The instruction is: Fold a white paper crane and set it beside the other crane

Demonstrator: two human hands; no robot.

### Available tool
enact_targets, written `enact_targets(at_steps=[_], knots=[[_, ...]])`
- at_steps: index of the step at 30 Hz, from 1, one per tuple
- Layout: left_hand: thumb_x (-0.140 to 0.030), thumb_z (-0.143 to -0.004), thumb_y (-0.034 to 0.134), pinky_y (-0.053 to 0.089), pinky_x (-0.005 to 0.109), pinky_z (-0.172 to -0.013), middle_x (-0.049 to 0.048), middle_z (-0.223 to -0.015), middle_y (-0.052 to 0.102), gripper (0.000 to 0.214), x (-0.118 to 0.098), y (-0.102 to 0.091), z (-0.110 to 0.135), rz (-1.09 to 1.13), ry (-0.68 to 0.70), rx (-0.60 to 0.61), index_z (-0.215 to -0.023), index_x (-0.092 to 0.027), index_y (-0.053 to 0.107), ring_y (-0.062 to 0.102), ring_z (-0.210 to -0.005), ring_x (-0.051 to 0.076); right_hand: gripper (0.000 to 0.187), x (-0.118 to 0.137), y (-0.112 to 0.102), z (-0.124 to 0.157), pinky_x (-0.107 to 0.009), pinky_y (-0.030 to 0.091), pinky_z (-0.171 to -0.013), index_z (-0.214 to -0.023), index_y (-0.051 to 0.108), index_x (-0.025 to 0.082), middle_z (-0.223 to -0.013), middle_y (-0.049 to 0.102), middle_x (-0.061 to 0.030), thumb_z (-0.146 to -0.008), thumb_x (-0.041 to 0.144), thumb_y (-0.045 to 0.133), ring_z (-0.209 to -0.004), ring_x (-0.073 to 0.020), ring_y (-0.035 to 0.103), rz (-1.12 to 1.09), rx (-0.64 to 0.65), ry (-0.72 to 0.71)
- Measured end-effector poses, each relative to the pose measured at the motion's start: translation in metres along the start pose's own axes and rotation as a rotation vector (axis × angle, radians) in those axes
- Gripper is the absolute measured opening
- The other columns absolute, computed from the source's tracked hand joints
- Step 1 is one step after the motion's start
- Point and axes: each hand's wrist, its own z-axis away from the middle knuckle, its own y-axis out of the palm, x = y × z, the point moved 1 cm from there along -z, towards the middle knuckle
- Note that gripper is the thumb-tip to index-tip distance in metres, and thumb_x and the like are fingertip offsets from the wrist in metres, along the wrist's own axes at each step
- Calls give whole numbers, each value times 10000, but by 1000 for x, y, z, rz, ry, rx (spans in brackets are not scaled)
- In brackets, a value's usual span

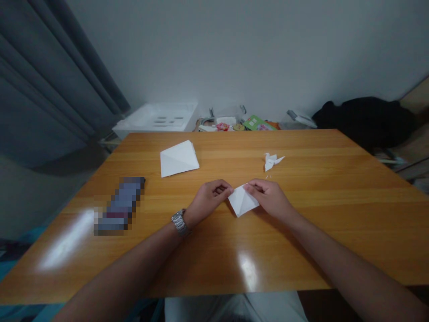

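A small folded white paper (241, 202) lies on the wooden table (301, 232) in front of me. My left hand (207, 201), with a metal watch on its wrist, pinches the paper's left corner with curled fingers. My right hand (270, 197) pinches its upper right edge, fingers pressed together on the fold. Both hands rest low on the tabletop.
A stack of white paper sheets (178, 158) lies farther back left. A finished white paper crane (272, 161) stands back right. A blurred dark object (119, 206) lies at the left. Behind the table are a white box (157, 117), clutter and a black cloth (365, 118).
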Motion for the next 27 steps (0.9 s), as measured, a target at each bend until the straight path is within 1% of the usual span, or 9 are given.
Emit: enact_targets(at_steps=[5,8,12,14,18,20,23,24,27], knots=[[-439,-915,639,484,224,-609,42,-777,700,299,0,-2,0,28,-42,-3,-864,-146,669,621,-656,122,338,-2,-2,-2,-275,441,-556,-856,703,185,-743,694,-38,-894,510,621,-627,-168,587,-38,-45,13],[-441,-913,641,469,214,-598,33,-759,683,302,1,-3,0,26,-29,-17,-858,-146,668,606,-652,115,342,-6,-1,-4,-281,451,-583,-893,704,180,-784,703,-44,-906,507,607,-662,-175,601,-52,-27,17],[-443,-905,644,453,206,-584,16,-731,656,304,4,-3,-2,65,-51,-82,-844,-145,652,579,-636,109,336,-12,1,-5,-293,476,-645,-936,707,176,-846,725,-52,-916,495,601,-723,-188,639,-69,32,15],[-434,-903,642,452,207,-585,11,-726,647,296,5,-4,-2,76,-57,-100,-836,-146,643,573,-635,110,324,-13,1,-6,-301,492,-674,-938,702,177,-868,741,-58,-908,488,616,-750,-198,662,-77,40,21],[-404,-924,608,458,215,-617,18,-767,648,268,0,-4,-1,17,-7,-104,-841,-150,630,585,-686,120,307,-11,1,-4,-309,510,-704,-911,698,181,-872,753,-60,-912,476,614,-777,-205,686,-60,48,23],[-392,-934,594,472,221,-641,24,-799,658,245,-4,-3,1,-11,13,-84,-883,-154,625,604,-717,126,294,-9,2,-3,-308,512,-713,-903,700,182,-876,754,-59,-921,461,607,-782,-203,690,-47,62,14],[-428,-911,639,511,240,-690,42,-874,699,290,-7,2,4,32,-29,-10,-1012,-156,626,656,-788,150,266,-7,5,-1,-305,516,-726,-917,706,181,-887,757,-59,-927,428,608,-789,-197,694,-57,83,-4],[-435,-899,656,517,245,-704,55,-923,711,304,-7,3,4,39,-38,25,-1013,-154,636,666,-821,159,256,-6,5,0,-304,518,-728,-927,708,181,-888,758,-59,-928,417,608,-790,-195,695,-64,89,-8],[-426,-885,677,506,241,-697,52,-943,718,292,-6,6,5,-18,-39,60,-989,-154,661,659,-820,155,236,-6,7,1,-303,523,-720,-930,712,180,-877,755,-57,-925,394,611,-782,-193,697,-68,96,-16]])
